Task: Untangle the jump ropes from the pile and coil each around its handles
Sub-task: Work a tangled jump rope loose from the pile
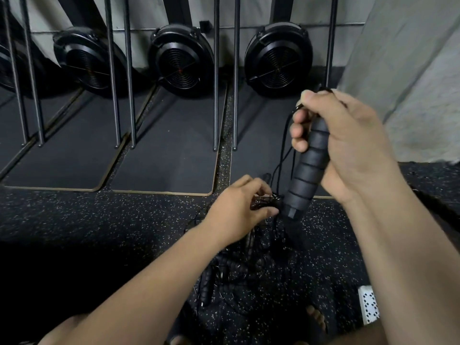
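**A:** Right hand?
**B:** Right hand (348, 145) was clenched round a ribbed black handle (306, 168). It was raised and tilted, butt end pointing down-left, with the thumb over the top end.
**A:** Cord?
**B:** A thin black cord (286, 150) ran from the top of the handle, past the fingers, down toward the pile.
**A:** Left hand?
**B:** Left hand (239, 207) sat lower, fingertips pinching a glossy piece (261, 202) just beside the handle's butt end. Couldn't tell if it was a second handle or a knot.
**A:** The rest of the ropes?
**B:** The pile of jump ropes (236, 265) lay tangled on the speckled floor (99, 220), partly under the left forearm. Several ribbed grips showed in it.
**A:** Background?
**B:** Dark mats (169, 145), then fan-wheel machines (181, 61) against the wall behind upright steel bars (216, 70). A white dotted card (369, 305) lay at lower right.
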The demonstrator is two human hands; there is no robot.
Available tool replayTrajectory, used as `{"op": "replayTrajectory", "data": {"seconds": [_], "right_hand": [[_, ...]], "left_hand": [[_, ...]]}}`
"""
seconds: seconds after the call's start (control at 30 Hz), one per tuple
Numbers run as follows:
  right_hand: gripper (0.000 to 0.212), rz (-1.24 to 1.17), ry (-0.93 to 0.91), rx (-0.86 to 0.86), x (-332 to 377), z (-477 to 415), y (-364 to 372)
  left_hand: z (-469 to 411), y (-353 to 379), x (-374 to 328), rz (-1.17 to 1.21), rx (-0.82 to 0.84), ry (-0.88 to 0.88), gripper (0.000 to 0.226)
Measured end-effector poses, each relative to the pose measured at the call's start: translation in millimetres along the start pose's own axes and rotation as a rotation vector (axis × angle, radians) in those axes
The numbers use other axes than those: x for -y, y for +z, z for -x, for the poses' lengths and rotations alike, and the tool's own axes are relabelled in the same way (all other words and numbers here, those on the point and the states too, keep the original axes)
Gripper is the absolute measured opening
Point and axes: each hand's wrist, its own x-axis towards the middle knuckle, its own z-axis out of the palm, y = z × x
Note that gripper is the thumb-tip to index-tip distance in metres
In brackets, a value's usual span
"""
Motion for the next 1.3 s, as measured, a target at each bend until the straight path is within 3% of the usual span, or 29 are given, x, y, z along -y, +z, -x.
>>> {"op": "replayTrajectory", "data": {"seconds": [0.1, 0.3, 0.57, 0.77, 0.97, 1.3], "right_hand": [[0.019, -0.030, -0.014, 0.009, 5, 1, 0], [0.019, -0.060, -0.034, -0.032, 8, 1, -2], [0.013, -0.101, -0.048, -0.065, 12, 0, -7], [0.017, -0.093, -0.038, -0.040, 9, 1, -3], [0.017, -0.076, -0.044, -0.046, 11, 0, -5], [0.018, -0.012, -0.119, -0.128, 9, -8, -17]], "left_hand": [[0, 13, 0, 0.001, -0.020, -0.028, 0.053], [-1, 17, 0, -0.011, -0.096, -0.107, 0.049], [1, 16, -6, 0.005, -0.218, -0.010, 0.019], [-2, 19, -4, 0.032, -0.259, 0.051, 0.012], [0, 16, -5, 0.091, -0.238, 0.019, 0.013], [4, 10, -18, 0.193, 0.005, -0.089, 0.017]]}}
